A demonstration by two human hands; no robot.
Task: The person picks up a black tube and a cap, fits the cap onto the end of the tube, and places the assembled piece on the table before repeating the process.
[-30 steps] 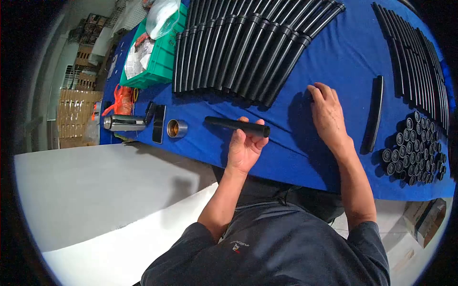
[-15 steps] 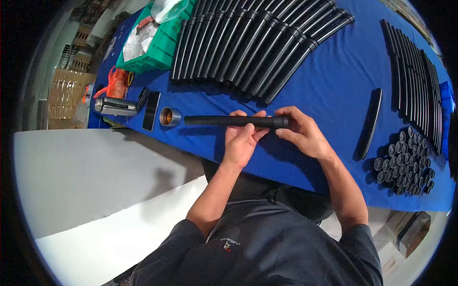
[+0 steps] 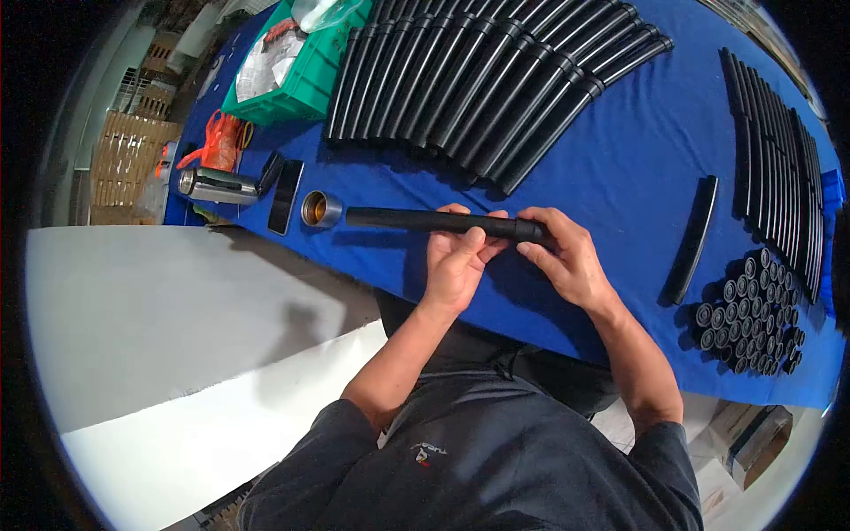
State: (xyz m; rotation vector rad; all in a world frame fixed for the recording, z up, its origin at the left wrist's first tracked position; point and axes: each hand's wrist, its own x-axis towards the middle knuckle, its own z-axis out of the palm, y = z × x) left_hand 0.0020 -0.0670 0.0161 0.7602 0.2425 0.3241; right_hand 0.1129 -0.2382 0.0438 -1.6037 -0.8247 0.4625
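Observation:
A black tube [image 3: 390, 218] lies crosswise above the table, its bare end pointing left. My left hand [image 3: 456, 265] is closed round its middle from below, thumb on the near side. At the tube's right end sits a wider black collar or cap [image 3: 529, 232]. My right hand [image 3: 571, 264] grips that end between thumb and fingers, which partly hide it. A round metal cup-like lid [image 3: 320, 210] stands just beyond the tube's left end. To the right of my right hand, a single black tube [image 3: 692, 241] rests on the blue cloth [image 3: 620, 177].
Rows of black tubes with collars [image 3: 478, 88] fan out at the back. Plain tubes [image 3: 775, 168] and a cluster of round black caps [image 3: 751, 310] lie right. Left are a phone [image 3: 285, 196], metal flask [image 3: 217, 186], orange object [image 3: 220, 142] and green crate [image 3: 301, 84].
My right hand has shifted slightly and covers more of the tube's collared end. My left hand keeps its hold. The whole view has tilted a little.

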